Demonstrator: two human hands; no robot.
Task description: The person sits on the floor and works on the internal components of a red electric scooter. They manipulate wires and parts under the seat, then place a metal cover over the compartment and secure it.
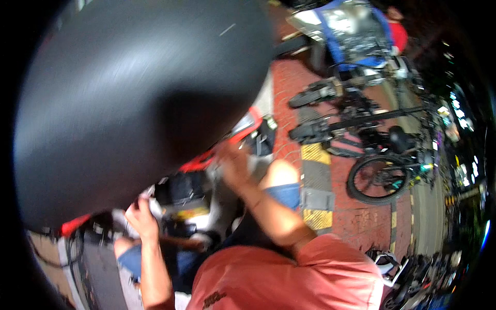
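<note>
A large, smooth, black curved thing (129,67), which looks like a vehicle seat, fills the upper left close to me. Under its lower edge, my left hand (142,219) is raised with its fingers bent together around something small and pale that I cannot make out. Farther right, my right hand (232,163) reaches beside a red panel (199,163); motion blur hides its fingers. Between my hands sits a black box-like part (181,188), with a yellow-marked piece (191,213) just below it.
On the right, bicycles stand on red paving, one showing its wheel (380,178). A yellow-and-grey strip (316,175) runs along the paving. A blue-edged load (356,31) stands at the upper right beside a person in red (398,36). Parked motorbikes (418,279) are lower right.
</note>
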